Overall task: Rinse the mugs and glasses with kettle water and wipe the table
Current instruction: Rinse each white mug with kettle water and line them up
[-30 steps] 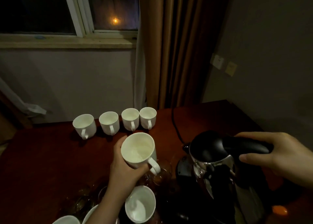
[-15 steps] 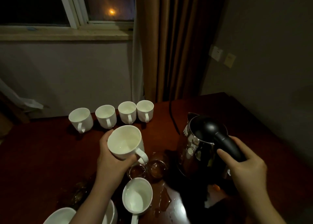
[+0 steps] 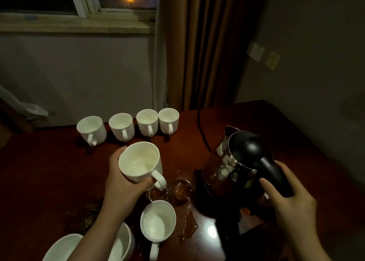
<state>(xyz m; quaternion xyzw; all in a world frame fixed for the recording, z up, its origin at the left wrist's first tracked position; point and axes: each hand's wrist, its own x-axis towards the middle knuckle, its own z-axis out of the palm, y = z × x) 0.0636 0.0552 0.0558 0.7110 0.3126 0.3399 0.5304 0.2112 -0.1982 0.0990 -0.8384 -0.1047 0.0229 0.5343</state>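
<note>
On the dark reddish, glossy wooden table (image 3: 49, 171), against a plain wall with a ribbed brown curtain (image 3: 197, 53) hanging behind. To the right, a rounded kettle (image 3: 235, 162) of mirror-bright steel with a matte black lid, lifted and tilted, its curved black handle gripped by the right hand (image 3: 288, 197), fingers wrapped round it. Held above the table's middle, a smooth white ceramic mug (image 3: 140, 162), cylindrical, mouth tipped toward the camera, clasped round its body by the left hand (image 3: 122, 183), loop handle pointing right. Along the far edge, a row of four white mugs (image 3: 128, 125), upright, handles facing forward. Nearer, another white mug (image 3: 158, 221) standing open, beside white rounded pieces cut off at the lower edge. Just under the held mug, two clear glasses (image 3: 180, 188), faint and shiny. Thin puddles of water (image 3: 189, 225) glinting on the wood.
</note>
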